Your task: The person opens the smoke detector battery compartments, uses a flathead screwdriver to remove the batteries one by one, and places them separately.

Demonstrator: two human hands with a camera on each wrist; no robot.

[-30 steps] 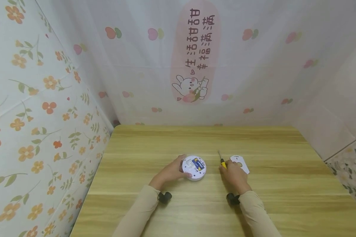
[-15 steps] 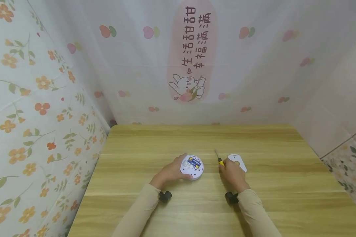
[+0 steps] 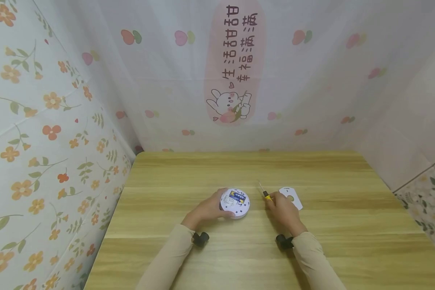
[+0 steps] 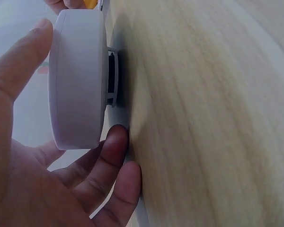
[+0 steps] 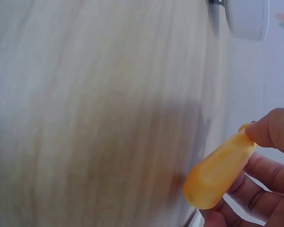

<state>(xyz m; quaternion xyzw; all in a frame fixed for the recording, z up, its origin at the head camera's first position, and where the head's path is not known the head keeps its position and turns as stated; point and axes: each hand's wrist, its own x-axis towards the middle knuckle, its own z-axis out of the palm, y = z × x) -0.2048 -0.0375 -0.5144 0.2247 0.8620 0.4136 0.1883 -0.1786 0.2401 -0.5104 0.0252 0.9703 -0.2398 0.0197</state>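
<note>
On the table, my left hand holds a round white smoke detector by its left edge, thumb on the near side. A battery with a blue and yellow label shows in its upward face. In the left wrist view the detector's white side wall stands over a smaller dark vented part that faces the wood. To the right, my right hand grips a screwdriver, its thin shaft slanting forward and left. The yellow handle lies between thumb and fingers in the right wrist view.
A flat white plate with a central hole lies just beyond my right hand, which overlaps it in the head view. The wooden table ends at a printed curtain behind, with a floral cloth on the left.
The screwdriver has turned in my right hand, so its tip points more to the left. My left hand keeps its hold on the smoke detector. The head view has shifted slightly.
</note>
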